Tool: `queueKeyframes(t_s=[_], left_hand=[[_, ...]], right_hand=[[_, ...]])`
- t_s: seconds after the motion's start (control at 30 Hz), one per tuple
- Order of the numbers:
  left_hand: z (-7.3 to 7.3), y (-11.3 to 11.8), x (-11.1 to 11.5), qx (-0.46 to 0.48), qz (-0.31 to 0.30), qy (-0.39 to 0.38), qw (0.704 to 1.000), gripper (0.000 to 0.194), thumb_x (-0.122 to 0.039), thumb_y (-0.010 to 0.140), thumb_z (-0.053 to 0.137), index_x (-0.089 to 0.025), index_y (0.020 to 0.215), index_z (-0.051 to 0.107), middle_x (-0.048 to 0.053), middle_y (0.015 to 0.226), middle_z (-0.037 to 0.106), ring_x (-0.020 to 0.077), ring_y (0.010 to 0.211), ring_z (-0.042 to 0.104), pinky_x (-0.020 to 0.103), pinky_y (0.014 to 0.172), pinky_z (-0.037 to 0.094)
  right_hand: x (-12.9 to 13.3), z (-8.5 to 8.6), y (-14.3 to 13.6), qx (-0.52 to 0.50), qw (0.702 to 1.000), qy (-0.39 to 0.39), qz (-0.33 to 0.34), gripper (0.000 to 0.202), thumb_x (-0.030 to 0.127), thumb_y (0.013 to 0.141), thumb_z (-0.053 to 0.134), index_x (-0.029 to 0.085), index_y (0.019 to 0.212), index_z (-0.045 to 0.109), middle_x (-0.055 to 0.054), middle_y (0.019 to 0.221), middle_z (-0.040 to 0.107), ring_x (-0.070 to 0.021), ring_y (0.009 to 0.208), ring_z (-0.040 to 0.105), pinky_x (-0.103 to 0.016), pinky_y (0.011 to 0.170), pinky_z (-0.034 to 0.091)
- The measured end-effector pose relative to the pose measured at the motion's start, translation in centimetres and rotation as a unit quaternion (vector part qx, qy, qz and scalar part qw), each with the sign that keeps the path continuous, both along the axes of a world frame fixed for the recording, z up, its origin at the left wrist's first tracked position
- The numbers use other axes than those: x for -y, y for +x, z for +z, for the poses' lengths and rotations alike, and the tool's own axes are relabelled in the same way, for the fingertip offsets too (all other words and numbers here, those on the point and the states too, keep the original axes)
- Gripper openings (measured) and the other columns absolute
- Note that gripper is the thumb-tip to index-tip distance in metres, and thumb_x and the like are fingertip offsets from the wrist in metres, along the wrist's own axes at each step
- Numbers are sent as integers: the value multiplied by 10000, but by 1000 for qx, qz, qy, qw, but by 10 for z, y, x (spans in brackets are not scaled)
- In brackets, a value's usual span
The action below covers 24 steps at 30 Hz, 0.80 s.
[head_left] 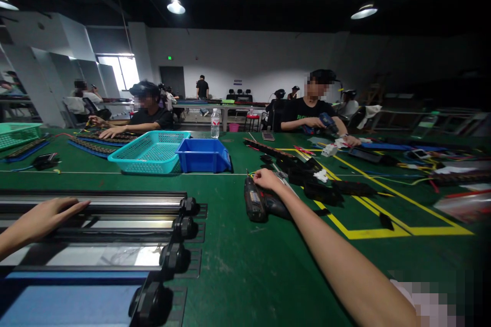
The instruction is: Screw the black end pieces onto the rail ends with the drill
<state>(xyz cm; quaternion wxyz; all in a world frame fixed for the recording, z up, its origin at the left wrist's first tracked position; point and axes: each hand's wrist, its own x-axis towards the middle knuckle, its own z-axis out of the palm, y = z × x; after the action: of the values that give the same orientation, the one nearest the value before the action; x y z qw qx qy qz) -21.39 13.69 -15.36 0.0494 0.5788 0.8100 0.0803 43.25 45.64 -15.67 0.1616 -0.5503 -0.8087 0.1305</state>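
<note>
My left hand (49, 219) lies flat over a row of long metal-framed bars (115, 225), its fingers stretched out and holding nothing. Each bar has a black end cap with a round black fitting (174, 257) at its right end. A black and red cordless drill (255, 202) lies on its side on the green table, its bit pointing away from me. Close against the drill's front end is my right hand (267, 179), fingers curled together in a pinch. What those fingers hold, if anything, is hidden.
A turquoise basket (148, 166) and a blue bin (205, 161) stand ahead, with a water bottle (215, 123) behind. Black parts (322, 193) and wires lie to the right around yellow tape lines (379, 234). Across the table sit two co-workers, one with a blue drill (328, 123).
</note>
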Motion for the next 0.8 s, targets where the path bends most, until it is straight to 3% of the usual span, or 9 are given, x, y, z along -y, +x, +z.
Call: queueKeyframes(t_s=[0.13, 0.3, 0.57, 0.8], left_hand=[[1, 2, 1, 5, -10, 3, 1000, 651, -676, 803, 404, -186, 1139, 668, 82, 1186, 644, 293, 1106, 576, 344, 926, 433], [6, 9, 2, 7, -17, 18, 1000, 658, -686, 788, 418, -179, 1111, 685, 86, 1152, 661, 286, 1039, 611, 321, 865, 457], [25, 38, 10, 1, -33, 10, 999, 600, -651, 842, 369, -197, 1071, 688, 84, 1142, 661, 278, 1066, 591, 297, 853, 436], [16, 27, 5, -16, -11, -2, 1000, 616, -683, 822, 366, -217, 1050, 697, 70, 1176, 647, 293, 1120, 563, 294, 832, 442]], right_hand=[[-5, 1, 1, -45, 999, 13, -28, 119, 207, 667, 640, 162, 756, 704, -52, 754, 699, -161, 696, 619, -209, 616, 402], [-28, 1, -9, -109, 991, 22, -78, 263, 245, 746, 570, 163, 958, 702, -53, 764, 708, -147, 668, 629, -200, 604, 429], [-65, -2, -36, -149, 978, 20, -147, 152, 232, 701, 590, 168, 739, 723, -69, 743, 712, -156, 650, 632, -215, 613, 449], [-68, -16, -45, -148, 980, -17, -128, 178, 218, 698, 576, 178, 780, 728, -34, 732, 722, -144, 717, 642, -180, 584, 424]])
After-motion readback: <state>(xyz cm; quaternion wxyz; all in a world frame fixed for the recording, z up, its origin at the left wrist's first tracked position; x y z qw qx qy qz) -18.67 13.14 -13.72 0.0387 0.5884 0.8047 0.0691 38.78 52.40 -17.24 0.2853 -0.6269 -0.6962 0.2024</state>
